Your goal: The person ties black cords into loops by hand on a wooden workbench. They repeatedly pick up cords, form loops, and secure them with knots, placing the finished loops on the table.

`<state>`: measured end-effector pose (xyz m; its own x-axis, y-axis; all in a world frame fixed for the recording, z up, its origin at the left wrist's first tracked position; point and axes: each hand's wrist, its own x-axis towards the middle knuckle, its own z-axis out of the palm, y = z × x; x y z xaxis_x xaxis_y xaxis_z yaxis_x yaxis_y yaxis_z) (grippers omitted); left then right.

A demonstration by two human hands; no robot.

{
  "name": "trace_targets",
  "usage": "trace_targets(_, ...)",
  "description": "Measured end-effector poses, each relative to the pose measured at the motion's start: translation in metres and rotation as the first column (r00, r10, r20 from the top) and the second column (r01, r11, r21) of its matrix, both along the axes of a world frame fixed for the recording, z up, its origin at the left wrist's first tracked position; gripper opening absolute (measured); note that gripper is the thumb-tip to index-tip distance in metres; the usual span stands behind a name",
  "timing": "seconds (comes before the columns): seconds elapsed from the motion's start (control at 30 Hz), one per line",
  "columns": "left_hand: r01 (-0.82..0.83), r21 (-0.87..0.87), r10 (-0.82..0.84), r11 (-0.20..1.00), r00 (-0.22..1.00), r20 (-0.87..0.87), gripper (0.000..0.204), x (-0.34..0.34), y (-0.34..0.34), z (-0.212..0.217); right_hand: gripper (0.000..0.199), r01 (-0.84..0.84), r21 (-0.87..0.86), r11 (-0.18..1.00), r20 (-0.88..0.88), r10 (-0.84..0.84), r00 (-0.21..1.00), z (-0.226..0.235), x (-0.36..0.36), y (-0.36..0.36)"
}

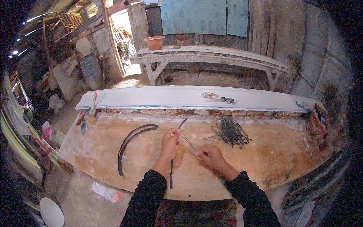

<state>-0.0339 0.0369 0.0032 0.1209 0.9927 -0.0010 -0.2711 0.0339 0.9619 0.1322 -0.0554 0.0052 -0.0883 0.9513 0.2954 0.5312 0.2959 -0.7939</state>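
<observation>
Over the wooden board, a thin dark strand point(186, 139) runs doubled between my two hands. My left hand point(170, 146) pinches its upper end, with the fingers closed. Its lower end is in the closed fingers of my right hand point(213, 157). A straight black strip point(171, 178) lies on the board, partly hidden by my left hand and wrist. Left of it rest long curved black strips point(126, 145), side by side. Beyond my right hand sits a tangled heap of thin black loops point(230, 132).
The board point(264, 162) spreads under my arms. Along its far edge runs a long white slab point(159, 97) with a smeared tool point(218, 98) on it. Brushes point(92, 104) stand at the left corner, and a brown container point(317, 120) at the right. Behind is a bench point(211, 56).
</observation>
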Motion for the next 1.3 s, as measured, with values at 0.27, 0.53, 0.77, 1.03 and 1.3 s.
trace_targets(0.27, -0.054, 0.003, 0.054, 0.999, 0.994, -0.091, 0.009, -0.004, 0.007, -0.009, 0.015, -0.039, 0.165, 0.985, 0.261, -0.005, 0.965, 0.018, -0.010, -0.011)
trace_targets(0.53, -0.048, -0.026, 0.045, 0.999, 0.990, -0.134, 0.008, -0.006, 0.019, -0.017, 0.013, -0.009, 0.285, 0.958, 0.318, -0.086, 0.944, 0.012, -0.005, -0.006)
trace_targets(0.77, 0.030, 0.316, 0.143, 0.948, 0.849, -0.508, 0.021, -0.007, 0.024, -0.022, 0.014, 0.393, 0.535, 0.748, 0.253, -0.586, 0.770, -0.012, 0.058, 0.027)
trace_targets(1.03, 0.182, 0.401, 0.354, 0.898, 0.244, -0.903, 0.032, -0.018, 0.019, -0.028, 0.019, 0.692, 0.391, 0.607, 0.275, -0.794, 0.541, 0.002, 0.089, 0.023)
trace_targets(1.3, 0.235, 0.355, 0.255, 0.905, 0.370, -0.893, 0.014, -0.016, 0.008, -0.013, 0.021, 0.404, 0.447, 0.798, 0.324, -0.565, 0.759, -0.001, 0.063, 0.022)
